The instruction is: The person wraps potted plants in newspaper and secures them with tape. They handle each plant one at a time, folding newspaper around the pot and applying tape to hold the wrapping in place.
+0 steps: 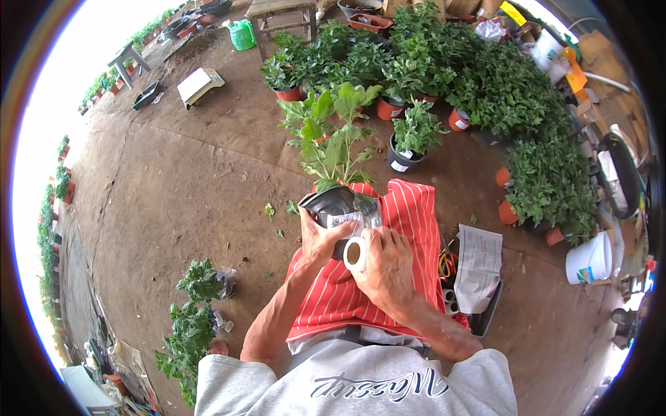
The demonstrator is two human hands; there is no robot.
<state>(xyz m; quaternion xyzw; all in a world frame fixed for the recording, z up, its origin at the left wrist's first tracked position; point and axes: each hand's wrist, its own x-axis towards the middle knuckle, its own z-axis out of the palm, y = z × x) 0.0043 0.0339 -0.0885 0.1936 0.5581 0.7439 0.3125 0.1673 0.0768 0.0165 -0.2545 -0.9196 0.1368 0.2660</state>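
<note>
A leafy plant in a black plastic pot lies tipped over my lap, its foliage pointing away from me. My left hand grips the pot's left side, the thumb on a paper label that bears writing. Clear film covers part of the pot and its label. In my right hand is a roll of clear film on a cardboard core, held close against the pot. A red striped cloth covers my lap beneath both hands.
Many potted plants crowd the far right. One plant in a black pot stands just ahead. By my right leg sits a tray with a newspaper sheet and scissors. Plants with film-wrapped pots stand at left, a scale beyond.
</note>
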